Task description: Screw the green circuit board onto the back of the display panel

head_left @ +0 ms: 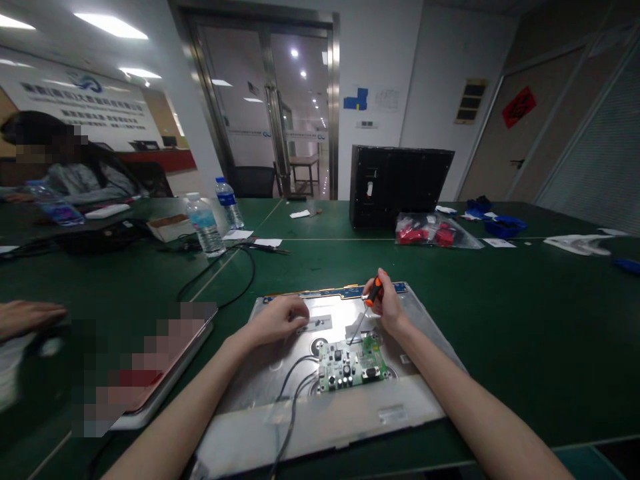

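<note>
My right hand (386, 303) is wrapped round a screwdriver (374, 291) with an orange and black handle. Its thin shaft slants down to the left, the tip at the top part of a green circuit board (345, 367). This board lies on the silver metal back of a flat display panel (250, 393). My left hand (283, 317) rests on the panel's upper left, fingers curled inward; whether they pinch anything is hidden. Small screws (319, 323) lie beside its fingertips. Along the panel's far edge runs a narrow blue circuit strip (330, 292). Black cables (295, 400) lead from the board toward me.
A phone-like device (165, 373), partly pixelated, lies left of the panel. Another person's hand (30, 319) is at the far left. Water bottles (206, 230), a black monitor casing (400, 187), and a plastic bag with red items (435, 232) stand or lie farther back on the green table (525, 347).
</note>
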Tool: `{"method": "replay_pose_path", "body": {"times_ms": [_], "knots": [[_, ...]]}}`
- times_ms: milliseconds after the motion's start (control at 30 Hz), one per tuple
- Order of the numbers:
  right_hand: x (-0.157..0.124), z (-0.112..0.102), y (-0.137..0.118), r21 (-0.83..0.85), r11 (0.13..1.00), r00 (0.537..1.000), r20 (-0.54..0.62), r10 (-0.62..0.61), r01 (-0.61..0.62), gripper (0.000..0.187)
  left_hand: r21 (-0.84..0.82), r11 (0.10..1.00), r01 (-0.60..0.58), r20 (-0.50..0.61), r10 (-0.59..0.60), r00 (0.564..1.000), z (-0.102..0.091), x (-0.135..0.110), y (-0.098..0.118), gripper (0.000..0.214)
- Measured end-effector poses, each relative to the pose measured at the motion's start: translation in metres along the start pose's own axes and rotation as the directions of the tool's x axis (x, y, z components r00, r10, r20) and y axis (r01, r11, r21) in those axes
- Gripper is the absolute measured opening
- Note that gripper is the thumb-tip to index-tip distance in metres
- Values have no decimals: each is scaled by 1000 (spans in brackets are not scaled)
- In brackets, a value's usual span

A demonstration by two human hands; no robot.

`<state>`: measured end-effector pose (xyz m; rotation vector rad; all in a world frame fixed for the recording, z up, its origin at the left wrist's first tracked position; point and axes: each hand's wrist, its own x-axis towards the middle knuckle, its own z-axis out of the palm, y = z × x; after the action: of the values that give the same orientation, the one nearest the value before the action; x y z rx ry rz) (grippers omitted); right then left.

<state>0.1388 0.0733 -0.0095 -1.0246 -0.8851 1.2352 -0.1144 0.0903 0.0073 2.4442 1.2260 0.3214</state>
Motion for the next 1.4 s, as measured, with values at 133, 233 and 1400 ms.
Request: {"method": "replay_pose_path", "body": {"times_ms": [133,233,1400], "knots": [[-1,1,-1,-9,1000,1000,-2,3,-3,61,-39,999,-9,19,10,1000,0,1,-2,13],[-1,1,-1,-14,1000,1000,-9,4,-4,60,-72,997,-5,25,7,1000,0,2,-3,10],[-6,12,-1,82,995,998,-35,58,-55,57,-481,873,79,271,62,961,21,-1,21,18]]}}
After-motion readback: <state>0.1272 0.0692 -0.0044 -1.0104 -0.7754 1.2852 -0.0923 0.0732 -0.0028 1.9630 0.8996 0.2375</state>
